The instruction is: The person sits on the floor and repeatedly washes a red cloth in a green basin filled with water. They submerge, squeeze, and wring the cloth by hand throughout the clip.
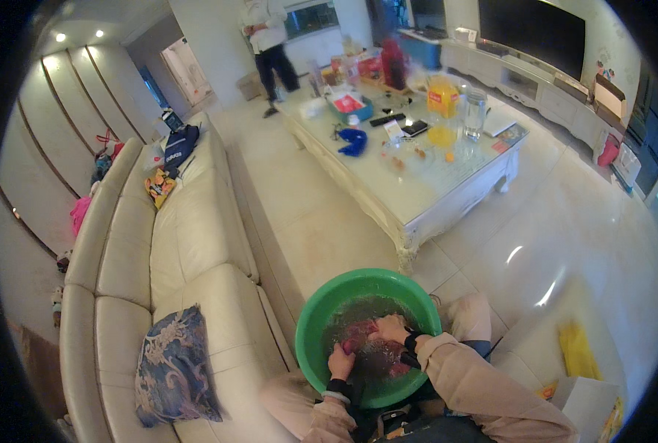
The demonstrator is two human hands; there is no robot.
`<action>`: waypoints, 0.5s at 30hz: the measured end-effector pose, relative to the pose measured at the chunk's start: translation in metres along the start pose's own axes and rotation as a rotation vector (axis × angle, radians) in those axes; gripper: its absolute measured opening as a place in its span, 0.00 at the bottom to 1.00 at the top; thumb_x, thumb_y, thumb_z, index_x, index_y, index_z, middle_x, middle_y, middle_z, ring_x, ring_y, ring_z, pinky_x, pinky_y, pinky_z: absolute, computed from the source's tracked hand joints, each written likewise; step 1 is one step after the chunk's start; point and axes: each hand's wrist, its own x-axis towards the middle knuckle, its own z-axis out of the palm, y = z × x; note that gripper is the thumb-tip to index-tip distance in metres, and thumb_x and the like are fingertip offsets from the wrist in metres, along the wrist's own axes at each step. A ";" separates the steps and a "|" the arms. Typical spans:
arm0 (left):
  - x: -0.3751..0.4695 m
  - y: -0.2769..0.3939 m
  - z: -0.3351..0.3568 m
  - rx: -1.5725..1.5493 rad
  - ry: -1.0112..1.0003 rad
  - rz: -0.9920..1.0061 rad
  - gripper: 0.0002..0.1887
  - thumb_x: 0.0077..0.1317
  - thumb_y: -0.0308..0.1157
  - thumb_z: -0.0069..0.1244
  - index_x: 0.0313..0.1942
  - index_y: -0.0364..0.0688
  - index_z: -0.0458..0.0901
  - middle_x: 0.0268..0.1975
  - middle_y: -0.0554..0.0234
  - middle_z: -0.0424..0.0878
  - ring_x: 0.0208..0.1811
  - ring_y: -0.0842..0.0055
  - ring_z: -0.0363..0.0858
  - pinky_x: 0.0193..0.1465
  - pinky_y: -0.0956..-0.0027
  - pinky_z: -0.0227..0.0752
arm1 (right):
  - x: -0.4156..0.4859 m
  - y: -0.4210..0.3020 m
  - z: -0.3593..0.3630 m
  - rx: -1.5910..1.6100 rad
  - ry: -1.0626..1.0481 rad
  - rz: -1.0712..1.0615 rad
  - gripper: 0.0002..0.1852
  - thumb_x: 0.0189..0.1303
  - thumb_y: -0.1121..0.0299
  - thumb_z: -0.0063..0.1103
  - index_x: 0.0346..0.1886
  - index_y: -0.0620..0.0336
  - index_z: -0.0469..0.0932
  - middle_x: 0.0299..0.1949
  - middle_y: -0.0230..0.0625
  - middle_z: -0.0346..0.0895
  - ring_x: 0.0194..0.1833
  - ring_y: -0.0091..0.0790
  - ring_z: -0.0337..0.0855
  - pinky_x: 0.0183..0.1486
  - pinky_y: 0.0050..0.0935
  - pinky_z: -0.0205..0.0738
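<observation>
A round green plastic basin stands between my knees, holding murky water with some suds. In it lies a wet red cloth, partly under the water. My left hand grips the cloth near the basin's left side. On the right, my right hand has hold of another part of the same cloth, its fingertips partly hidden in the water. A further bit of reddish cloth shows by the basin's lower right wall. Black cuffs and rolled beige sleeves cover my wrists and forearms.
A cream leather sofa with a patterned blue cushion runs along the left. Ahead stands a glass-topped white coffee table crowded with bottles and boxes. A person stands beyond it. At lower right sits a white box.
</observation>
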 end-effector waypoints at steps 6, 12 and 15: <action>0.013 -0.013 0.013 -0.495 0.129 -0.049 0.22 0.58 0.43 0.47 0.46 0.35 0.72 0.43 0.41 0.79 0.46 0.51 0.77 0.48 0.57 0.69 | 0.011 0.002 -0.007 0.077 -0.229 -0.210 0.24 0.41 0.45 0.64 0.32 0.56 0.80 0.29 0.43 0.80 0.33 0.48 0.81 0.36 0.44 0.73; 0.015 -0.018 0.032 -0.892 -0.092 -0.196 0.17 0.61 0.34 0.46 0.47 0.35 0.70 0.44 0.51 0.78 0.45 0.60 0.77 0.45 0.62 0.72 | 0.017 -0.016 -0.025 0.454 0.265 0.136 0.14 0.36 0.68 0.60 0.33 0.57 0.78 0.32 0.49 0.78 0.42 0.54 0.76 0.41 0.44 0.72; 0.015 -0.017 0.036 -1.254 -0.103 -0.312 0.19 0.59 0.29 0.47 0.51 0.37 0.68 0.47 0.55 0.75 0.45 0.64 0.76 0.44 0.62 0.73 | 0.020 -0.020 -0.022 0.327 0.010 -0.142 0.19 0.41 0.71 0.57 0.42 0.56 0.73 0.34 0.51 0.76 0.44 0.57 0.75 0.43 0.46 0.71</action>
